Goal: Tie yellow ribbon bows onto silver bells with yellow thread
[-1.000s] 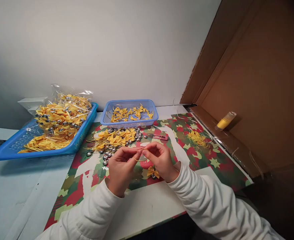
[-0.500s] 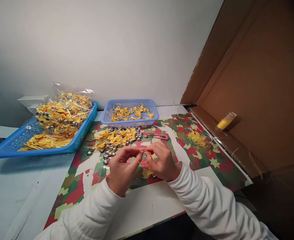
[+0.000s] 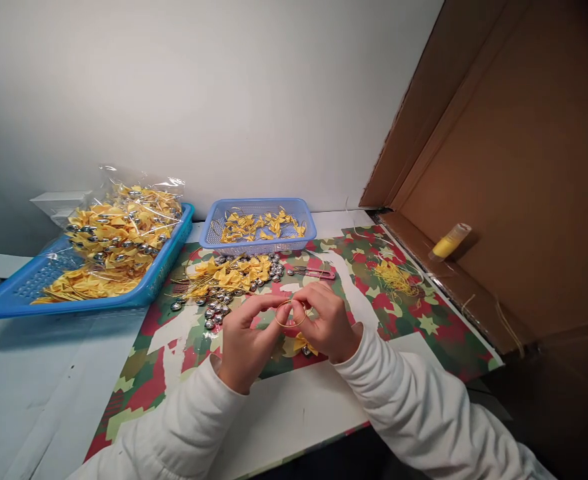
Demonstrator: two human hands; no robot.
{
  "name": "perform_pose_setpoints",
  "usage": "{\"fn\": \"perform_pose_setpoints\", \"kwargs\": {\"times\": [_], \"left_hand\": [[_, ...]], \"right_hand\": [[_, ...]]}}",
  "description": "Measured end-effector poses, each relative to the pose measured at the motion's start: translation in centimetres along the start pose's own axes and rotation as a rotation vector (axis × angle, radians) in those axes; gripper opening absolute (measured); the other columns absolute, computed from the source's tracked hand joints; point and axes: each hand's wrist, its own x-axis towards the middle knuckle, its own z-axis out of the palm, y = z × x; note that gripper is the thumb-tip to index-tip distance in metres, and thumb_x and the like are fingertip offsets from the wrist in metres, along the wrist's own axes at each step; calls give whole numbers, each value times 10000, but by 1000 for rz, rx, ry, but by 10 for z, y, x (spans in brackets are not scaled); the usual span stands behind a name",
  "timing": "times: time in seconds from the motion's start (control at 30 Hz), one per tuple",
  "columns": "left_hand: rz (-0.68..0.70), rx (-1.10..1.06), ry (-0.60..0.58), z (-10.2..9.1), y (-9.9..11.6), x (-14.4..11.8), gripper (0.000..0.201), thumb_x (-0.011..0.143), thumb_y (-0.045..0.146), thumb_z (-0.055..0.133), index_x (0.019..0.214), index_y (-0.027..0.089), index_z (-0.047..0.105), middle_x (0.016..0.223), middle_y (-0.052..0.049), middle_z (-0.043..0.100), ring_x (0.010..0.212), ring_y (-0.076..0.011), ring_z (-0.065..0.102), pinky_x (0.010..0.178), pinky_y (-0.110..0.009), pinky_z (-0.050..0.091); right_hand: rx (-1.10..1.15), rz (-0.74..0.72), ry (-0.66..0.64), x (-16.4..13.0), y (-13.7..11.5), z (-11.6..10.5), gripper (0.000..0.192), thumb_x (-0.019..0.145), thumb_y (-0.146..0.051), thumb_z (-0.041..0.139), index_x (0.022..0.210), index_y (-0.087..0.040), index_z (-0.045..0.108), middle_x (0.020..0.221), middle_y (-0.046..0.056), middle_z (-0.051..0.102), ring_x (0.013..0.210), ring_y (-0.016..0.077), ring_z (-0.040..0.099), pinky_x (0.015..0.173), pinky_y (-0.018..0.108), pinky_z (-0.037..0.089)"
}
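Between both hands is a loop of thin gold cord [image 3: 291, 326], hanging below the fingertips. My left hand [image 3: 248, 341] pinches it between thumb and forefinger. My right hand [image 3: 328, 323] pinches it from the other side, with the thumbs nearly touching. Just under my right hand lies a yellow bow with a small silver bell [image 3: 306, 345]. Beyond my left hand is a pile of yellow bows [image 3: 241, 272] on gold cords, with loose silver bells [image 3: 216, 312] around it. Pink-handled thread snips [image 3: 315, 273] lie past my right hand.
A light blue basket [image 3: 259, 245] with yellow bows stands at the back. At the left, a bigger blue basket [image 3: 174, 248] holds bows and a clear bag [image 3: 119, 220] full of belled bows. Yellow thread [image 3: 397, 277] and a yellow spool [image 3: 449, 243] are right, by a cardboard wall [image 3: 514, 167].
The cord loop has shifted slightly right between my fingers, and the thumbs are closer together. More of the bow under my right hand shows. The view has turned slightly.
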Motion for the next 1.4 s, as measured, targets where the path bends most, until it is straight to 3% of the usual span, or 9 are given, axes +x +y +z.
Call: {"fn": "perform_pose_setpoints", "kwargs": {"times": [0.2, 0.4, 0.77, 1.03, 1.4], "left_hand": [[62, 20, 33, -1, 1, 0, 78, 802, 265, 679, 805, 220, 743, 759, -24, 755, 717, -187, 690, 692, -300, 546], [82, 40, 43, 0, 0, 0, 79, 817, 252, 670, 831, 214, 738, 806, -31, 766, 748, -188, 704, 718, -299, 557], [69, 54, 49, 0, 0, 1, 104, 823, 273, 662, 849, 217, 746, 810, -37, 766, 743, -195, 699, 716, -310, 557], [84, 61, 58, 0, -2, 0, 86, 823, 256, 669, 847, 221, 744, 819, -26, 769, 754, -187, 704, 717, -289, 552], [66, 52, 40, 0, -1, 0, 78, 831, 257, 664, 827, 207, 725, 804, -24, 755, 741, -177, 691, 708, -280, 534]], "right_hand": [[-116, -105, -32, 1, 2, -3, 162, 890, -163, 480, 827, -212, 620, 746, 44, 688, 697, 183, 596, 692, 346, 397], [-128, -82, -42, 5, 3, -7, 166, 919, -193, 493, 914, -219, 657, 806, 48, 736, 722, 183, 640, 755, 367, 411], [15, 65, -55, 6, 0, -8, 168, 916, -236, 527, 859, -225, 684, 738, 38, 724, 689, 181, 644, 753, 352, 438], [19, 72, -54, 7, -1, -9, 177, 921, -229, 530, 819, -219, 674, 697, 24, 708, 600, 152, 589, 669, 331, 418], [51, 72, -41, 7, -2, -9, 111, 877, -202, 570, 815, -197, 662, 698, 15, 689, 587, 141, 563, 692, 323, 416]]}}
